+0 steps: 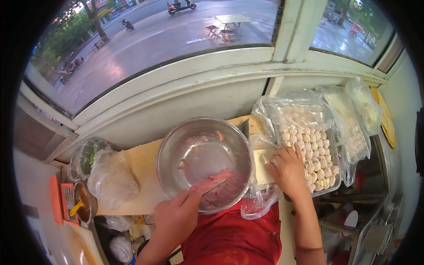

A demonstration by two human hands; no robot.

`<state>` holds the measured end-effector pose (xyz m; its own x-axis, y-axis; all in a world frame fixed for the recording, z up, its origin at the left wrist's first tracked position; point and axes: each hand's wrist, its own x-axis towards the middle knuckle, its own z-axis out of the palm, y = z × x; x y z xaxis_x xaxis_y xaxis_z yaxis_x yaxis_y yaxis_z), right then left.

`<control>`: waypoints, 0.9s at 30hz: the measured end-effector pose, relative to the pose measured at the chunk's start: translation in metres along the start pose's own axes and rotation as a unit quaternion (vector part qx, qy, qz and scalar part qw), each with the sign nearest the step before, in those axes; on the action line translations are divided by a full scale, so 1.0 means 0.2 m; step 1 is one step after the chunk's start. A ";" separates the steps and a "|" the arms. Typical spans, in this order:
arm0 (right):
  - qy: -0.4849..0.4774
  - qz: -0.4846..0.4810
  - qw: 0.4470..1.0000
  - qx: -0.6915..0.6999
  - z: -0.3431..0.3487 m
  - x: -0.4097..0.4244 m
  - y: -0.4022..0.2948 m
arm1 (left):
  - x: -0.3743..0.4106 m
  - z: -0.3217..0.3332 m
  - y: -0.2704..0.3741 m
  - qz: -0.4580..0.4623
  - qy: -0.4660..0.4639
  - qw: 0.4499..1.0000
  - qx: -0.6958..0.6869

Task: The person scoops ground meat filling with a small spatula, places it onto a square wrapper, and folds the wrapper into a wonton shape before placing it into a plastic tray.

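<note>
My left hand point(179, 212) grips a flat metal spreading tool, its blade point(214, 187) resting in pink minced meat point(222, 177) at the near right of a wide stainless steel bowl point(165, 179). More smears of meat cling to the bowl's far wall. My right hand point(287, 167) is over a stack of pale dough wrappers point(261, 174) lying on clear plastic. One wrapper corner stands up beside its fingertips; whether they pinch it is hidden. Just right of this hand, a metal tray point(335, 185) carries rows of small filled dumplings point(313, 150).
Clear plastic film point(298, 111) covers the tray's far part. Bagged food point(352, 129) lies farther right. On the wooden board point(142, 162) at left rests a plastic bag point(112, 179), near a pot with a yellow spoon point(77, 208). A window frame point(172, 82) bounds the far side.
</note>
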<state>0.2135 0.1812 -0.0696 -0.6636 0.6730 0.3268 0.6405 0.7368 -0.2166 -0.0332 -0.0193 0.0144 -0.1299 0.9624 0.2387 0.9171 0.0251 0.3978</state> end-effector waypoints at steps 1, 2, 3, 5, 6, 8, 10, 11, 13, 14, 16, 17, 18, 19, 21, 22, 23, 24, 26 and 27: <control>0.003 0.051 0.993 0.105 -0.01 0.00 -0.01 | 0.02 0.02 -0.01 -0.001 -0.018 0.999 0.034; 0.005 0.103 0.973 0.207 -0.02 -0.01 -0.02 | 0.04 0.05 -0.02 -0.001 -0.038 0.997 0.068; 0.005 0.155 0.939 0.306 -0.03 -0.04 -0.02 | 0.05 0.08 -0.02 0.002 -0.043 0.996 0.076; 0.015 0.260 0.800 0.540 -0.05 -0.08 -0.01 | 0.08 0.13 -0.04 0.010 -0.053 0.994 0.091; 0.064 0.287 0.687 0.664 -0.06 -0.11 0.00 | 0.10 0.17 -0.04 0.017 -0.053 0.995 0.083; 0.129 0.314 0.433 0.835 -0.04 -0.20 0.04 | 0.14 0.22 -0.06 0.024 -0.056 0.995 0.073; 0.132 0.303 0.369 0.869 -0.06 -0.23 -0.02 | 0.15 0.23 -0.08 0.021 -0.074 0.995 0.060; 0.133 0.296 0.336 0.884 -0.07 -0.25 -0.04 | 0.15 0.24 -0.08 0.019 -0.082 0.995 0.053; 0.131 0.324 0.419 0.838 -0.06 -0.32 -0.08 | 0.17 0.21 -0.10 0.022 -0.076 0.995 0.068; 0.135 0.336 0.482 0.797 -0.06 -0.33 -0.11 | 0.18 0.20 -0.10 0.022 -0.073 0.994 0.076; 0.144 0.340 0.562 0.740 -0.06 -0.33 -0.17 | 0.20 0.19 -0.11 0.023 -0.098 0.993 0.063; 0.136 0.346 0.560 0.740 -0.06 -0.33 -0.19 | 0.21 0.19 -0.11 0.023 -0.110 0.992 0.056; 0.128 0.350 0.559 0.741 -0.07 -0.34 -0.20 | 0.21 0.19 -0.11 0.027 -0.123 0.991 0.043; 0.120 0.354 0.558 0.741 -0.07 -0.34 -0.21 | 0.20 0.19 -0.11 0.030 -0.136 0.990 0.030; 0.118 0.359 0.500 0.779 -0.08 -0.35 -0.23 | 0.20 0.19 -0.12 0.031 -0.143 0.989 0.012; 0.124 0.372 0.459 0.797 -0.11 -0.33 -0.26 | 0.21 0.19 -0.13 0.027 -0.137 0.990 0.009; 0.130 0.385 0.417 0.813 -0.12 -0.32 -0.28 | 0.21 0.19 -0.13 0.024 -0.131 0.991 0.005; 0.103 0.360 0.399 0.837 -0.10 -0.36 -0.25 | 0.21 0.19 -0.13 0.013 -0.149 0.989 0.010; 0.115 0.315 0.333 0.881 -0.06 -0.41 -0.27 | 0.20 0.19 -0.13 -0.009 -0.184 0.983 0.019; 0.122 0.292 0.297 0.901 -0.04 -0.43 -0.28 | 0.21 0.18 -0.13 -0.012 -0.185 0.983 -0.015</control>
<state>0.2383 0.0824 -0.0775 -0.4536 0.8578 -0.2416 -0.7735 -0.5136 -0.3714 -0.0490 0.0304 -0.0181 -0.0008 0.9942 -0.1074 0.9030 0.0468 0.4270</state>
